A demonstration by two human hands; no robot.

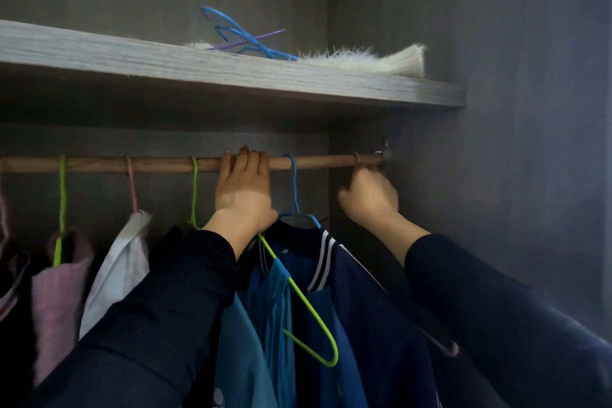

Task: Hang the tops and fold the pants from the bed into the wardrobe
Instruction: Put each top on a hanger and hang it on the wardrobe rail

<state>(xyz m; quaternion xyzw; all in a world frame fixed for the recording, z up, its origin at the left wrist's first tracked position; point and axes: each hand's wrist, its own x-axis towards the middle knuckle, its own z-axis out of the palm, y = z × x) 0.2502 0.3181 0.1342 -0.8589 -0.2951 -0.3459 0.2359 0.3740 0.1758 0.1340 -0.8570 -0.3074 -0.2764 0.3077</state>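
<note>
- The left hand point(243, 182) reaches up to the wooden rod point(149, 164) in the wardrobe, its fingers curled over the top and gripping it.
- The right hand point(369, 195) is closed just below the rod's far right end, gripping the neck of a pale hanger point(447, 346) whose hook loops over the rod beside the side wall.
- A navy top point(381, 325) with white collar stripes hangs between the two arms. A blue hanger point(293, 189) is hooked on the rod just above it.
- Left of it hangs a blue top point(265, 325), with a green hanger point(311, 318) in front of it.
- Further left, a white top point(119, 268) hangs on a pink hanger point(132, 185), and a pink top point(56, 301) hangs beside it.
- On the shelf point(231, 73) above lie spare blue hangers point(245, 40) and a white furry piece point(364, 58).
</note>
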